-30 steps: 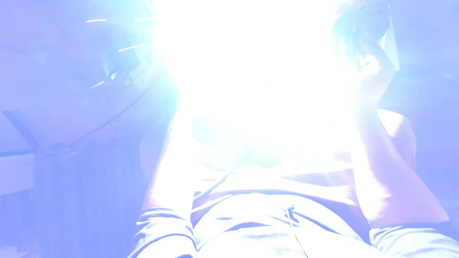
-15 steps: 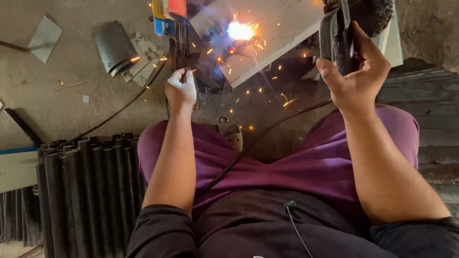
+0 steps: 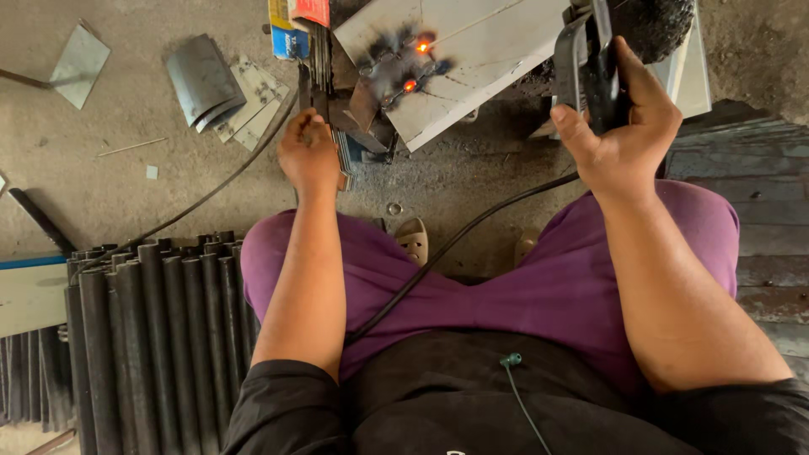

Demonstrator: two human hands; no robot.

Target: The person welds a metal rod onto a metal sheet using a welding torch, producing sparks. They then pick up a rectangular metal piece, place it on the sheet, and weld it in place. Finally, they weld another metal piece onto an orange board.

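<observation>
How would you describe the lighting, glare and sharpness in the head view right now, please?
Head view: even, soft daylight with no glare; two small orange glowing spots sit on the scorched metal plate without blooming. The left hand, right hand and purple trousers look sharp. Shadows are faint; the dark pipes at the lower left read dim. The edges bend slightly, as with a wide lens.

We reach both bare forearms forward over our knees. Our left hand (image 3: 309,153) is curled into a loose fist, knuckles up, fingers tucked under. Our right hand (image 3: 621,126) sits higher and farther out, thumb raised on the near side (fingers wrapped around a dark grip).
</observation>
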